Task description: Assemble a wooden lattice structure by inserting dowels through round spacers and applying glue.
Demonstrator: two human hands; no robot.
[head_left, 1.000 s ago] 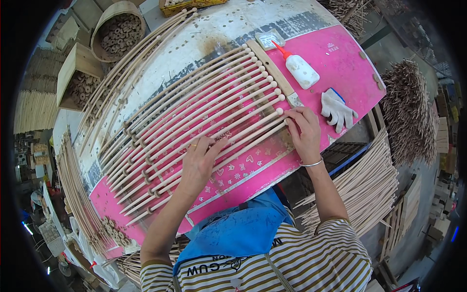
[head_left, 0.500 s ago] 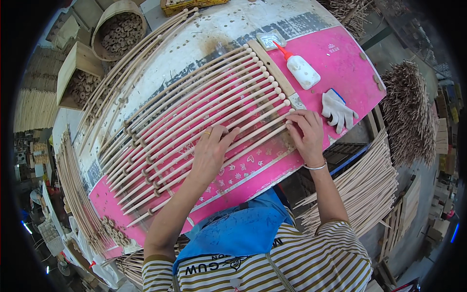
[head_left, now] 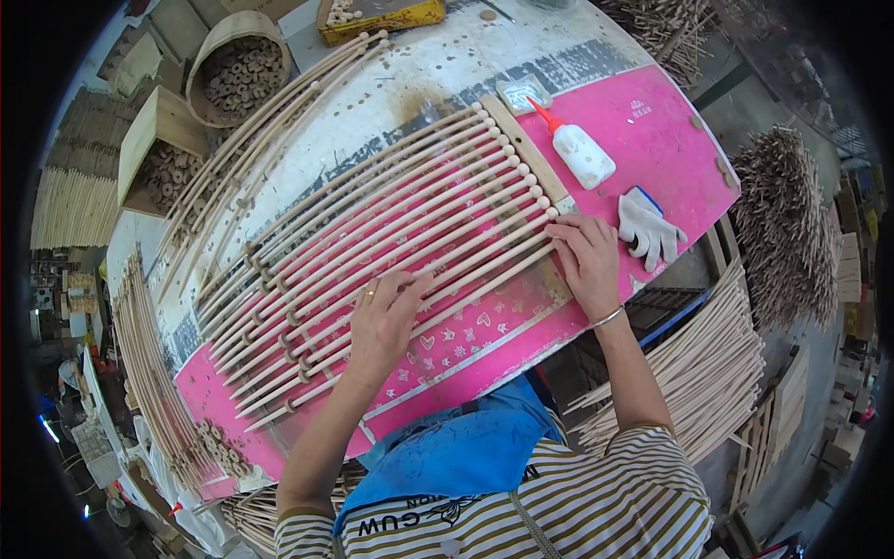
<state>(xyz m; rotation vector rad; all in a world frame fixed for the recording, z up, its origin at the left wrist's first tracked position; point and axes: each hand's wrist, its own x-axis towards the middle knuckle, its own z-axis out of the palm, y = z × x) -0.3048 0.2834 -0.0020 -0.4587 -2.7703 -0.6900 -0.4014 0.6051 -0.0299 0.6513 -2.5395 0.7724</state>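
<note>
left hand [head_left: 384, 320] shifted left over rods [head_left: 494, 246] — right hand [head_left: 589, 257] at ends — grips: can't tell

Left hand [head_left: 384, 319]: on wooden rods [head_left: 484, 258]
Right hand [head_left: 587, 258]: at rods' ball ends [head_left: 551, 213]
White glove [head_left: 649, 228]: by table's [head_left: 447, 56] near edge
Bottle [head_left: 584, 157]: farther from that edge
</note>
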